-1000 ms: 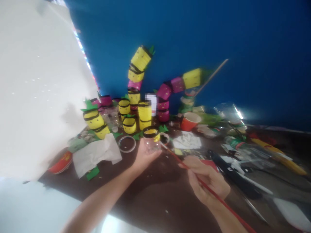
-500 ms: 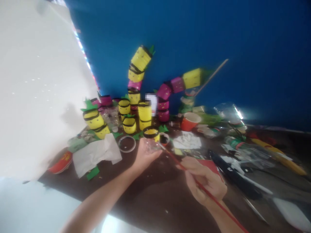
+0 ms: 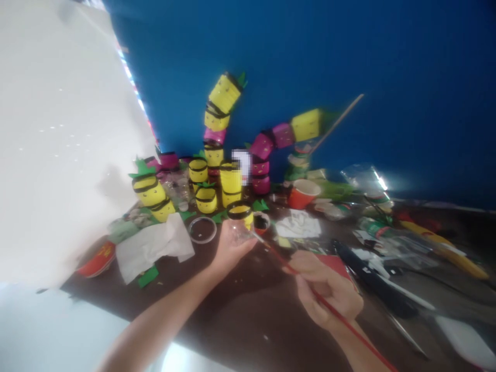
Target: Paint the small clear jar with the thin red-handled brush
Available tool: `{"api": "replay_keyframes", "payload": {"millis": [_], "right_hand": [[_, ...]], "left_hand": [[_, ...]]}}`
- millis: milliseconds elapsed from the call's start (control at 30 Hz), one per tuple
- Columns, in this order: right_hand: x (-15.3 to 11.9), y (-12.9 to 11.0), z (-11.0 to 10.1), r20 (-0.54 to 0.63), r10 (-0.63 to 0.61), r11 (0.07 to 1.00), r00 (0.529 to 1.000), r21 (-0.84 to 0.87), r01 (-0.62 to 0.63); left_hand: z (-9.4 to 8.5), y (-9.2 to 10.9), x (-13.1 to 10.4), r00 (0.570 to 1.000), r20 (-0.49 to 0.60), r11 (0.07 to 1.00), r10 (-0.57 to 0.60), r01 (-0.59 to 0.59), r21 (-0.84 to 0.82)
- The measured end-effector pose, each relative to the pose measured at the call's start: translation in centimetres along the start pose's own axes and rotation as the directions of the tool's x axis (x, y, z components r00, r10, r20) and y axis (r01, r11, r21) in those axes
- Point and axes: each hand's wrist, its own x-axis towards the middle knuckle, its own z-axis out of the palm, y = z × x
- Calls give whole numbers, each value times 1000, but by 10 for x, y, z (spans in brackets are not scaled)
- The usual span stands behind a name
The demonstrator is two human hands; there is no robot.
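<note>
My left hand (image 3: 229,249) grips a small clear jar (image 3: 241,223) with a yellow inside and a black band at its rim, held just above the dark table (image 3: 248,315). My right hand (image 3: 324,292) holds a thin red paintbrush (image 3: 306,284). The brush tip touches the side of the jar. A small pot of dark paint (image 3: 262,222) sits right behind the jar.
Painted yellow and pink jars (image 3: 228,150) stand stacked against the blue wall. A clear lid (image 3: 202,229), white tissue (image 3: 155,247), a red cup (image 3: 303,194), a red bowl (image 3: 96,261), a glue gun (image 3: 372,281) and plastic clutter lie around. A white board (image 3: 58,139) leans at left.
My right hand and the brush have shifted slightly left and toward me. The jar in my left hand has barely moved.
</note>
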Motion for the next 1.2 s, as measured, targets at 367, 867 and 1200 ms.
{"api": "replay_keyframes", "payload": {"millis": [367,867,1200], "right_hand": [[3,-3,2,2,-24,998,1000,-57,24],[3,-2,4,-18,-52,995,998,-87,50],[0,-1,2,-24,-117,985,993,-130,113]], "left_hand": [[0,-1,0,1000,-19,1000,-11,11,9],[0,-2,0,1000,-3,1000,-19,19,4],[1,3,-1,1000,21,1000,0,0,-12]]}}
